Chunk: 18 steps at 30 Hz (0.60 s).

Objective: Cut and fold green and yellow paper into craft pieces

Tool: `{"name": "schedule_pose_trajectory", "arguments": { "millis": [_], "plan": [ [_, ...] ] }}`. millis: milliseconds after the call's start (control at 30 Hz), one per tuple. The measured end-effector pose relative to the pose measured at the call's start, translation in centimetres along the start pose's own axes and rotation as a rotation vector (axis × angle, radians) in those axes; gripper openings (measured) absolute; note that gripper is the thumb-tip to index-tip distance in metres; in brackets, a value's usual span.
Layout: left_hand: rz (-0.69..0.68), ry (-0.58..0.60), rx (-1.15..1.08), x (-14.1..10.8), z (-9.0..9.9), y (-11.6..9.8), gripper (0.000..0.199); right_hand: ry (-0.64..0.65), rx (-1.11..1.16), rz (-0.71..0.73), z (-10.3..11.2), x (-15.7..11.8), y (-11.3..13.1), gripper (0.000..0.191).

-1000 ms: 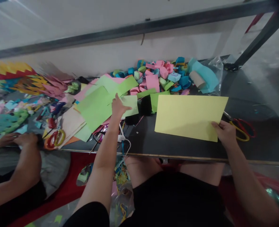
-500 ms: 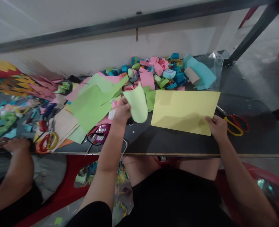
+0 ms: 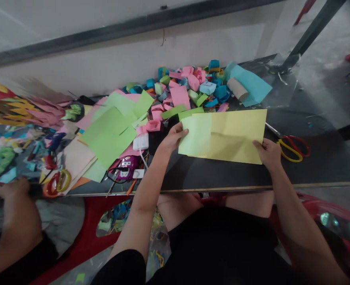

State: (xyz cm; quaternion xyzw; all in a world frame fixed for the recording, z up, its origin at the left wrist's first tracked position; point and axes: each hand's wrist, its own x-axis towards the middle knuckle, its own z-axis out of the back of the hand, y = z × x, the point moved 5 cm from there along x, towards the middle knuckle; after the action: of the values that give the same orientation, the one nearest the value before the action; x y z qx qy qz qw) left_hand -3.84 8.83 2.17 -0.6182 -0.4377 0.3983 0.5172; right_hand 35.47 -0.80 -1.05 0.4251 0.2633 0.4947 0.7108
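Between finger and thumb of my left hand (image 3: 176, 136) is the left edge of a pale green paper (image 3: 195, 134). That piece overlaps the left end of a yellow sheet (image 3: 237, 136). The lower right edge of the yellow sheet is pinched in my right hand (image 3: 267, 152). Scissors with red and yellow handles (image 3: 293, 148) lie just right of my right hand. Behind the sheets is a heap of folded paper pieces in pink, blue and green (image 3: 193, 85).
Green sheets (image 3: 109, 134), a white plug (image 3: 141, 141) and a purple device (image 3: 127, 167) lie left of my arm. A cardboard tube (image 3: 237, 89) rests on blue paper (image 3: 256, 87). Another person's hands (image 3: 13, 188) are at the far left, near other scissors (image 3: 56, 183).
My left hand has moved right and brought the pale green paper flat against the yellow sheet's left end. It was curled and apart before. My right hand still holds the yellow sheet.
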Motion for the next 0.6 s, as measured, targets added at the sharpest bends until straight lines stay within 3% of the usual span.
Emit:
{"name": "schedule_pose_trajectory", "arguments": {
  "millis": [133, 267, 433, 600],
  "plan": [
    [-0.04, -0.143, -0.016, 0.5, 2.4, -1.7, 0.046, -0.002, -0.017, 0.009, -0.1, 0.0, -0.1, 0.039],
    [-0.026, -0.233, 0.038, 1.7, 3.4, -1.4, 0.045, -0.003, 0.021, -0.005, -0.1, -0.3, 0.4, 0.038],
    [-0.047, -0.329, 0.028, 2.7, 0.3, 0.4, 0.05, 0.012, 0.244, -0.124, 0.8, -0.7, 0.1, 0.044],
    [-0.22, -0.488, 0.331, 1.3, -1.6, 0.2, 0.041, -0.054, 0.36, -0.123, 1.9, -1.4, -0.9, 0.05]
  ]
}}
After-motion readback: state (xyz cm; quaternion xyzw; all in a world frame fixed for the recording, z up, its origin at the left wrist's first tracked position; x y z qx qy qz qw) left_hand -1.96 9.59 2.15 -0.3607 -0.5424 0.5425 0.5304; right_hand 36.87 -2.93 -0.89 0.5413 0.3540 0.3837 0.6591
